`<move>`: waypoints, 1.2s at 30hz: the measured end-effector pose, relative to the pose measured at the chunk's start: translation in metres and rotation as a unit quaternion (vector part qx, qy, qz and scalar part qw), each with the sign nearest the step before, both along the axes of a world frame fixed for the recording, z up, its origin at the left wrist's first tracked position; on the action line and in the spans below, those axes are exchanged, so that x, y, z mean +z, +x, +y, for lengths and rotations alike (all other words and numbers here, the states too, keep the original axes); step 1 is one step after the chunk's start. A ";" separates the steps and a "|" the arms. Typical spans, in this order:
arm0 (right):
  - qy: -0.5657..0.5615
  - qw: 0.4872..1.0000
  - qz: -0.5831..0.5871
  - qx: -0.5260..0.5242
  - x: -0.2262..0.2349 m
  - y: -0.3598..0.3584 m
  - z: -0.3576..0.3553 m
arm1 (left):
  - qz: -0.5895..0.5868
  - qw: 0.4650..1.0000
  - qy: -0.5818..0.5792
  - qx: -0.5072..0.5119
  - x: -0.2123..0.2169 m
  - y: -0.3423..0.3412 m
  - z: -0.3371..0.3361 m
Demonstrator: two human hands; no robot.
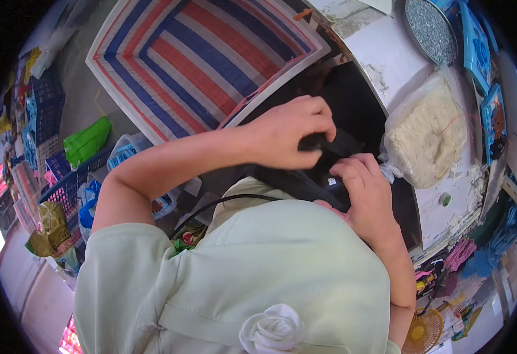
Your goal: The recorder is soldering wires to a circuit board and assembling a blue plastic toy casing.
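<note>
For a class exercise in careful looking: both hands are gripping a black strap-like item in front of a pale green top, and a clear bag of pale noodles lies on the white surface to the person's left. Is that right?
Not quite. The head view shows the clear bag of noodles on the white surface to the person's right, not left. The rest holds: the left hand and right hand both grip the black strap-like item in front of the pale green top.

left hand (291,133): forearm reaching right, fingers curled down, pinching | right hand (367,197): wrist bent, fingers curled, gripping
</note>
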State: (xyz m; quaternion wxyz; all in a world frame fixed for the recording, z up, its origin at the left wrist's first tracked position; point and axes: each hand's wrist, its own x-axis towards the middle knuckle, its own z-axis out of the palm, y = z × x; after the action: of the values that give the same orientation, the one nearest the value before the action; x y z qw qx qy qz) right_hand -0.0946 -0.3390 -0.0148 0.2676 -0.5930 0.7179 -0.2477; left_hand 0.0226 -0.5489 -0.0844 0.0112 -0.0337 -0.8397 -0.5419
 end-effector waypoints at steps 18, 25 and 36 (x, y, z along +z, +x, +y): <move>-0.041 0.996 0.032 -0.068 -0.007 0.004 0.036 | -0.100 0.955 -0.277 -0.036 0.009 0.003 0.038; -0.035 0.997 0.025 -0.064 -0.012 0.002 0.035 | -0.065 0.930 -0.360 -0.041 0.002 -0.002 0.048; -0.033 0.998 0.021 -0.058 -0.010 0.003 0.029 | -0.024 0.931 -0.362 -0.023 -0.011 -0.002 0.051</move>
State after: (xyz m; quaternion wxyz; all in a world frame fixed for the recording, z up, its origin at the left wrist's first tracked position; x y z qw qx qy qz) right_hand -0.0911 -0.3098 -0.0245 0.2179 -0.5640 0.7481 -0.2737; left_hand 0.0205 -0.4982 -0.0949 -0.0344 -0.0416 -0.9780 -0.2015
